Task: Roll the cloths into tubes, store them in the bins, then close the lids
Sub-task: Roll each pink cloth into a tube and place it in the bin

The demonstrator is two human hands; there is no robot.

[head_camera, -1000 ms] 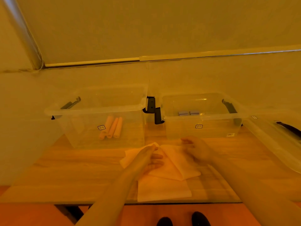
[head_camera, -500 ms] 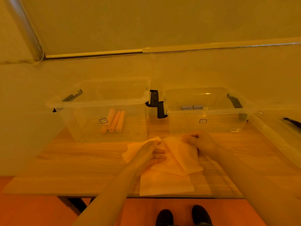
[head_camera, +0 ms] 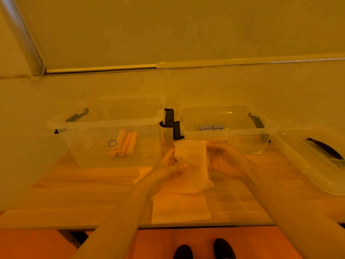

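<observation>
A: Cloths, head view, item one: a pale cloth (head_camera: 192,161) held up above the middle of the tabletop (head_camera: 84,186). Left hand (head_camera: 168,165) pinches its left edge, right hand (head_camera: 224,159) pinches its right edge; both hands clamped on it, cloth hanging between them.

B: Others flat?

A: Item two: a flat cloth (head_camera: 181,208) at the tabletop's near edge, under the held one. A further cloth corner (head_camera: 143,174) shows behind the left wrist.

B: Bins?

A: Left bin (head_camera: 104,124), clear, lid off, at the far edge left of centre; three rolled orange cloths (head_camera: 125,144) lying side by side on its floor. Right bin (head_camera: 225,131), clear, lid off, at the far edge right of centre; two bluish rolls (head_camera: 211,127) at its back wall. Black latches (head_camera: 172,124) hang between the two bins.

B: Lids?

A: One clear lid (head_camera: 317,165) with a dark handle, at the right edge of the tabletop, just beside the right bin.

B: Below the tabletop?

A: Two dark shoes (head_camera: 203,249) on an orange floor.
</observation>
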